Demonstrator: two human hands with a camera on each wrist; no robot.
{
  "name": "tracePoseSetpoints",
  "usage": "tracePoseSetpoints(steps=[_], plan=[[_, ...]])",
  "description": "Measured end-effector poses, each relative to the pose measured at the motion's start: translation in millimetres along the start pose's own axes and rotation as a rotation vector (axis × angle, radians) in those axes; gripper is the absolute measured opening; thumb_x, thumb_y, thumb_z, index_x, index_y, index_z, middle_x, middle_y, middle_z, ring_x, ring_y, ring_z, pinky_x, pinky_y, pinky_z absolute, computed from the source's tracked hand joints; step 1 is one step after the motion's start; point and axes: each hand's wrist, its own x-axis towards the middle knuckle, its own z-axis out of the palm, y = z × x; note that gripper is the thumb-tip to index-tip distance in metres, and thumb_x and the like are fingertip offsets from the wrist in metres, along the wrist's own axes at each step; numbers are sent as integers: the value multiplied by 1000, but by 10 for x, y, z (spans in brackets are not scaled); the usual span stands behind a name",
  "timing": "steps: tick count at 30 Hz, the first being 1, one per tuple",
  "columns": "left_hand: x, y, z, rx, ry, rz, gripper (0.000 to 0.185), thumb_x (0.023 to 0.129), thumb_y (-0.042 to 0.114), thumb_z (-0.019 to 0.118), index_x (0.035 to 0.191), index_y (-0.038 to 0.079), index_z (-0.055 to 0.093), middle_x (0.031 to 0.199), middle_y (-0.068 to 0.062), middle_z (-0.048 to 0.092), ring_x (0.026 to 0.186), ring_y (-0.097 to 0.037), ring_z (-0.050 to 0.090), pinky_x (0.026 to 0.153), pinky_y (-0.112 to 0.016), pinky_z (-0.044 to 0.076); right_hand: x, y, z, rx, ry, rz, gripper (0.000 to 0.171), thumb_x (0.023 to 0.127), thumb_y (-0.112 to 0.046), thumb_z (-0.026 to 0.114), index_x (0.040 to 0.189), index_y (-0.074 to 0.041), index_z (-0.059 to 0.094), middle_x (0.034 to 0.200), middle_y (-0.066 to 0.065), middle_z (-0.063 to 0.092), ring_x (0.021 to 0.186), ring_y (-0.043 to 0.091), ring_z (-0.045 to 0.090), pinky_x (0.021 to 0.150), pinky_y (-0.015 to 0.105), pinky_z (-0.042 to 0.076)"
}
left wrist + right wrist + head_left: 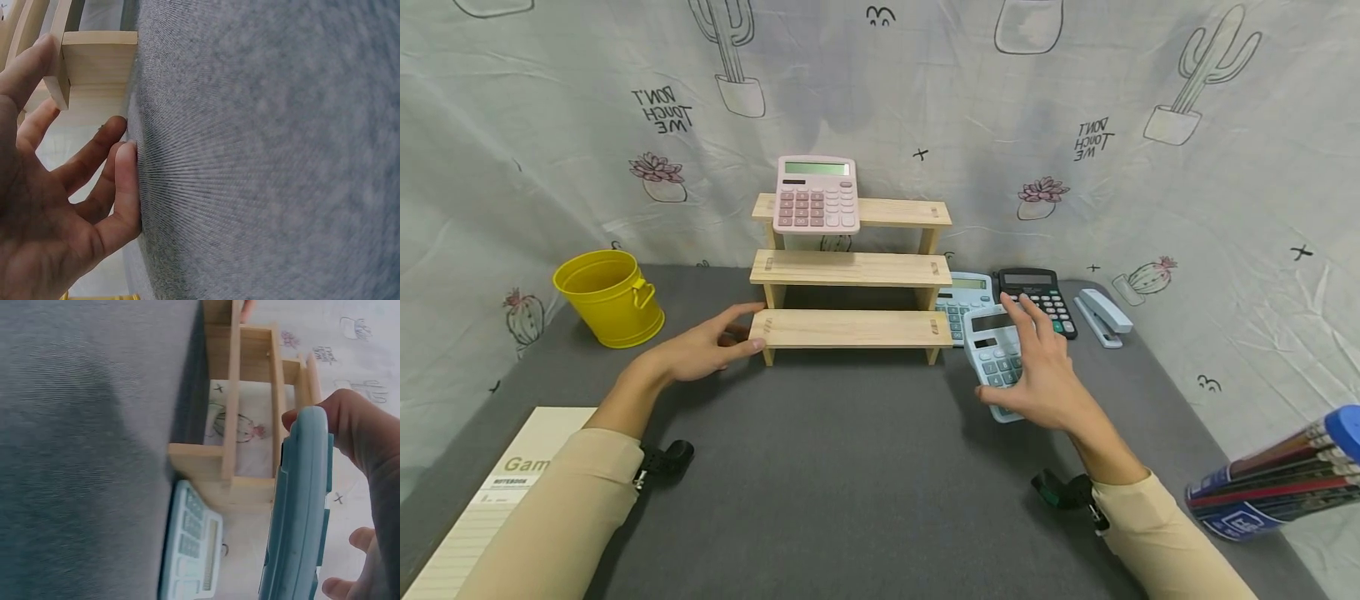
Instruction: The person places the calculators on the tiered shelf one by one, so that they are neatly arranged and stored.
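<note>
One light blue calculator [988, 354] is in my right hand [1045, 383], raised and tilted above the worktop [850, 467], just off the right end of the wooden shelf [850, 329]. My right fingers [1039, 321] are spread wide: the thumb presses one long edge, fingers reach across to the opposite side, and the calculator is gripped between them. My left hand [707, 346] is at the other end of the shelf, with thumb and forefinger pinching the left end of the lowest step; the remaining fingers bend beneath, down by the worktop.

A pink calculator [838, 200] leans on the top step. Beyond the one I hold lie a second light blue calculator [958, 304] and a black calculator [1037, 292], with a white stapler [1101, 317] to their right.

My right hand covers some of the keys, and from above I cannot make out all its fingers. The second light blue calculator is partly hidden by the shelf and the held one. My sleeve [572, 500] cuts off the title of the notebook [490, 508], and the left wrist view catches only the rim of the yellow bucket [610, 304].
</note>
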Motion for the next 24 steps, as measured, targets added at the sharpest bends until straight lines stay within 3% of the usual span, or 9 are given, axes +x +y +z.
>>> tracePoseSetpoints(steps=[10,17,24], plan=[[6,30,14,-1,25,1,83,101,59,57,165,32,12,156,-28,37,136,-47,47,88,-48,54,254,-155,-136,8,68,-39,121,71,-36,89,166,-26,15,170,19,7,149,56,12,109,80,14],[10,46,19,26,27,8,83,101,60,56,165,29,14,156,-28,38,140,-49,43,98,-58,48,424,-262,-151,15,100,-6,119,72,-34,89,166,-27,15,170,15,6,144,54,21,104,75,24],[-38,30,19,25,25,-8,84,101,61,55,166,29,13,157,-29,37,141,-50,41,102,-62,45,638,-380,-170,16,103,-9,118,74,-36,87,166,-26,14,171,13,4,144,57,20,104,78,25]])
